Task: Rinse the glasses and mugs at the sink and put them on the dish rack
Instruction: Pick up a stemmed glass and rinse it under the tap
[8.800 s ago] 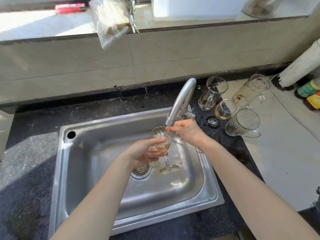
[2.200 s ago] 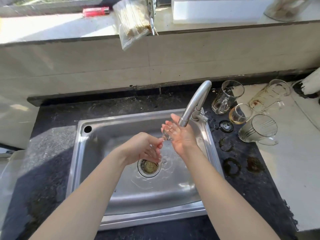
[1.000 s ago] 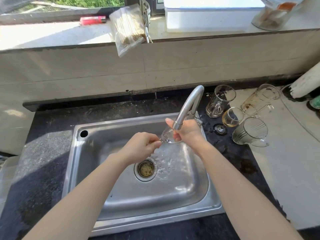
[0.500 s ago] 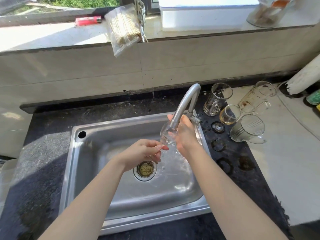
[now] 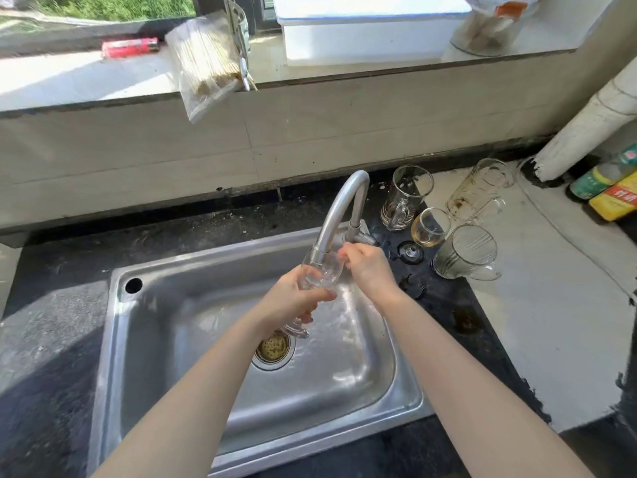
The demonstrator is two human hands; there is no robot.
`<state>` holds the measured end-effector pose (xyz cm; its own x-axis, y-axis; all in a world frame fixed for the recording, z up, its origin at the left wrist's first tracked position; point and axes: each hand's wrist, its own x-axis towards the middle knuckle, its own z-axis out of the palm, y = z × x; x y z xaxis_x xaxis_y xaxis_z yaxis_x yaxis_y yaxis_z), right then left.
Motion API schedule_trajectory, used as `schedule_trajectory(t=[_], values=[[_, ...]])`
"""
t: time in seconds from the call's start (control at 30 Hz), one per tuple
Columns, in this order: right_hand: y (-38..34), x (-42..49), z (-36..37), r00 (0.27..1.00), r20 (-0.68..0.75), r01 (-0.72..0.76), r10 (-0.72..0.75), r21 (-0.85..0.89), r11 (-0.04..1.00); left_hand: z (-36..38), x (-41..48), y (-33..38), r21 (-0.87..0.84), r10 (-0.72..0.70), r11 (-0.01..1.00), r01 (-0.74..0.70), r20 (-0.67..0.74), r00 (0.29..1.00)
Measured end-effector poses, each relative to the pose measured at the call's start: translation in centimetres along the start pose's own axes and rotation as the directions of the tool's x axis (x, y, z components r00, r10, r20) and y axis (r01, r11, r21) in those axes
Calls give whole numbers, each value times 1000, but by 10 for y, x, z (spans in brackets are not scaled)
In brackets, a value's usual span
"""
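L hand wraps the glass, upright under the tap, 12 o'clock of the drain. R hand has its fingers curled by the rim; can't tell if it's gripping. Risk: the spout sits right at the rim and my grip's wet, so a jerk could chip the glass.

The left hand hides the wine glass stem.

No legible text anywhere.

Silver sink, blk speckled counter, clear wine glass, red lighter, white tub, beige tiles.
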<state>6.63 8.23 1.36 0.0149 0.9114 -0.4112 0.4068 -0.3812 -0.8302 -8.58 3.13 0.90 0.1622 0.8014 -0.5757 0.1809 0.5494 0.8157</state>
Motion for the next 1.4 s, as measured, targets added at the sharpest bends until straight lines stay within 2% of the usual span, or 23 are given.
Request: schedule_trajectory(t=[0.1,0.17,0.27,0.37,0.5,0.6,0.73,0.8,0.87,0.97,1.03,1.1,1.17,1.23,1.33,1.4], values=[[12,10,-12,989,-142,4,-45,-280,960,1,3,0,-58,-8,998,9,6,1000],[14,19,-16,978,-166,35,-123,-453,891,0,4,0,-74,-6,997,6,1,1000],[15,39,-17,987,-81,44,-139,-691,721,0,7,1,-151,-21,988,19,-15,1000],[18,55,-17,993,-3,70,-121,-801,595,-2,8,0,-187,-27,982,23,-22,999],[17,65,-23,981,94,162,-171,-881,445,-7,7,-2,-77,27,997,-32,-68,997],[15,76,-30,989,106,146,-106,-837,527,-8,7,-6,19,44,999,-43,-111,993],[13,93,-42,994,112,82,7,-763,641,-6,5,-6,80,134,989,-128,-87,987],[13,95,-44,993,112,57,32,-713,699,-8,4,-5,136,147,982,-134,-96,984],[13,87,-43,997,68,28,23,-665,746,-9,2,-5,120,120,987,-107,-111,986],[16,59,-38,986,-84,58,-142,-627,777,-8,0,-4,-4,32,999,-33,-156,987],[19,37,-35,967,-75,154,-245,-594,790,-8,1,-4,-131,-99,989,70,-231,968],[21,13,-34,979,-14,174,-206,-477,861,-7,1,-4,-378,-235,914,145,-204,950],[22,-10,-34,991,54,136,-125,-405,904,-3,-3,-3,-569,-298,804,174,-131,946],[24,-30,-33,984,179,78,-21,-320,944,2,-7,-1,-686,-344,704,183,-104,933],[19,-52,-31,911,380,-159,162,-41,986,11,-12,0,-817,-381,558,148,-94,920],[14,-58,-31,920,372,-133,122,3,991,15,-18,1,-857,-372,497,135,-70,926]])
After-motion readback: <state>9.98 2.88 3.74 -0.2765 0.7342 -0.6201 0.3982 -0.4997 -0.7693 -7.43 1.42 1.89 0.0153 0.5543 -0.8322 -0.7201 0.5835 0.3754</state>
